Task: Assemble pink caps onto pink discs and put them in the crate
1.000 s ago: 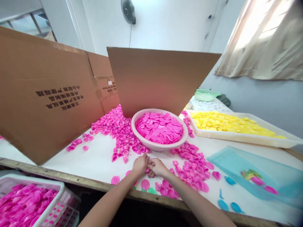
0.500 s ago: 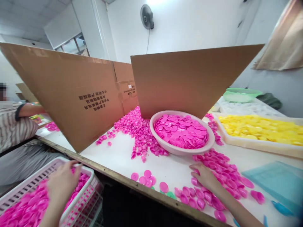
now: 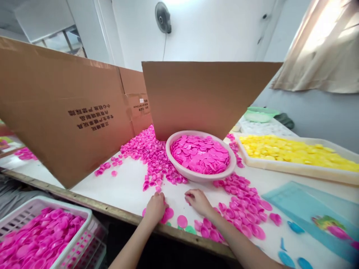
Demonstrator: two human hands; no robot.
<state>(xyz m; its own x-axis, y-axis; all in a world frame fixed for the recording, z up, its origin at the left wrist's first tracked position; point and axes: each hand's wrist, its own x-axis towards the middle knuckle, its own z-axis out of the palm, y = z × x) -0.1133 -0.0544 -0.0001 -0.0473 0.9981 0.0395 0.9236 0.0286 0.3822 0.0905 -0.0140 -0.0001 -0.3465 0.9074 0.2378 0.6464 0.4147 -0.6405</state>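
Note:
My left hand (image 3: pixel 155 207) rests knuckles up near the table's front edge, fingers curled down onto flat pink discs (image 3: pixel 168 213); what its fingertips pinch is hidden. A short way to the right, my right hand (image 3: pixel 198 200) lies on the white table, fingers bent around a small pink piece. Loose pink caps (image 3: pixel 241 209) spread to the right of it. Behind both hands stands a pale round bowl (image 3: pixel 193 174) filled with pink discs.
Brown cardboard sheets (image 3: pixel 70 112) stand upright at left and behind the bowl. A white tray (image 3: pixel 280 164) holds yellow pieces at right. A clear blue bag (image 3: pixel 314 209) lies front right. A white basket (image 3: pixel 67 239) of pink pieces sits below the table, front left.
My left hand came back from the basket to the table's front edge. My right hand shifted left, off the caps pile, toward the left hand.

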